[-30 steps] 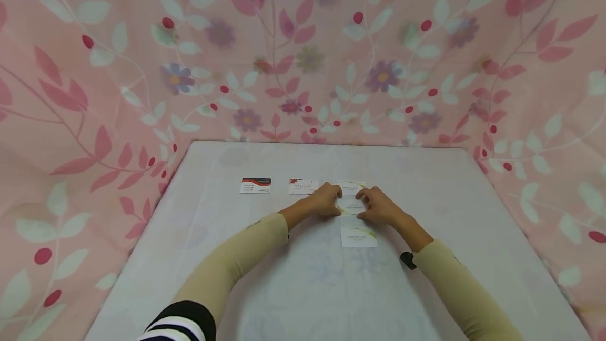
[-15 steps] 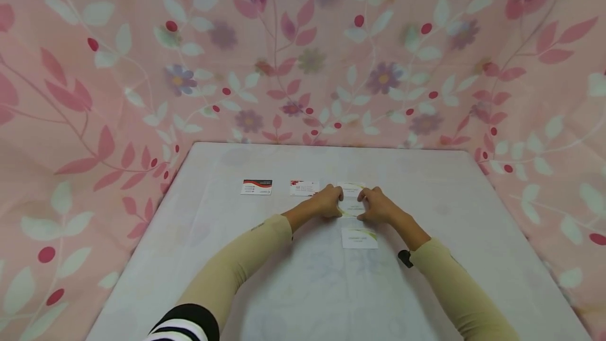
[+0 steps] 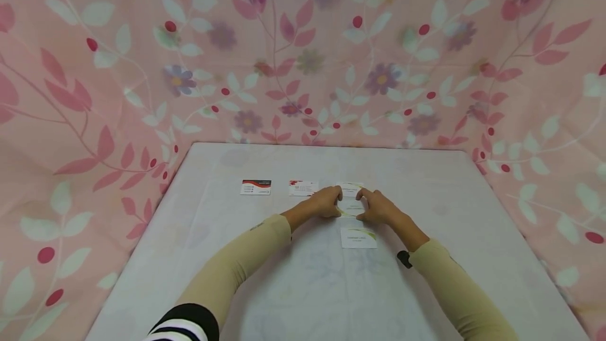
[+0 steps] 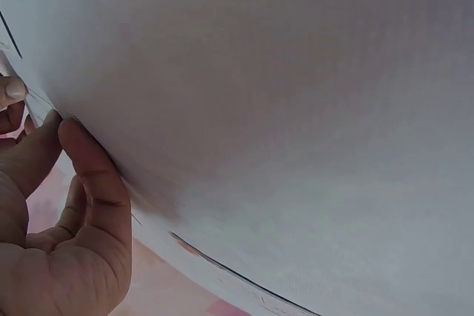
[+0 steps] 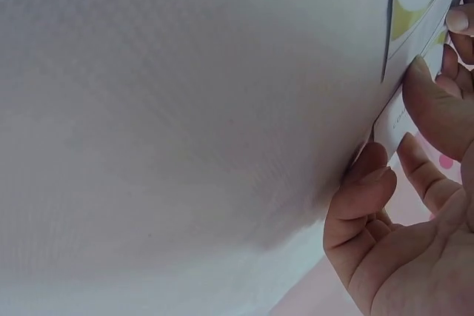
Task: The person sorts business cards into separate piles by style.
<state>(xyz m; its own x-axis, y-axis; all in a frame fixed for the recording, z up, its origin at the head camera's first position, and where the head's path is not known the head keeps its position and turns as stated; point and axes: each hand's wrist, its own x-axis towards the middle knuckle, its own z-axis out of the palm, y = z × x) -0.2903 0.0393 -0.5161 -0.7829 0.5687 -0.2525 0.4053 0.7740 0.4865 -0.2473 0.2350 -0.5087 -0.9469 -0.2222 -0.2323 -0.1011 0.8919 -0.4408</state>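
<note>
In the head view a white business card (image 3: 350, 207) with yellow-green trim lies flat on the white-covered table between both hands. My left hand (image 3: 326, 201) holds its left edge with thumb and curled forefinger. At the right edge my right hand (image 3: 377, 207) does the same. Just above it lies a similar card (image 3: 350, 187), partly behind the fingertips; below is a third matching card (image 3: 359, 238). The right wrist view shows the right hand (image 5: 415, 234) with thumb and forefinger down at the card's edge.
Further left stand two more flat cards in the back row: a white card with red corners (image 3: 303, 188) and a black, red and white card (image 3: 255, 187). The table (image 3: 284, 288) ends at a pink floral cloth backdrop (image 3: 303, 67).
Both hands stay at the middle card with only tiny finger shifts. The whole head view has moved slightly; the cards keep their places.
</note>
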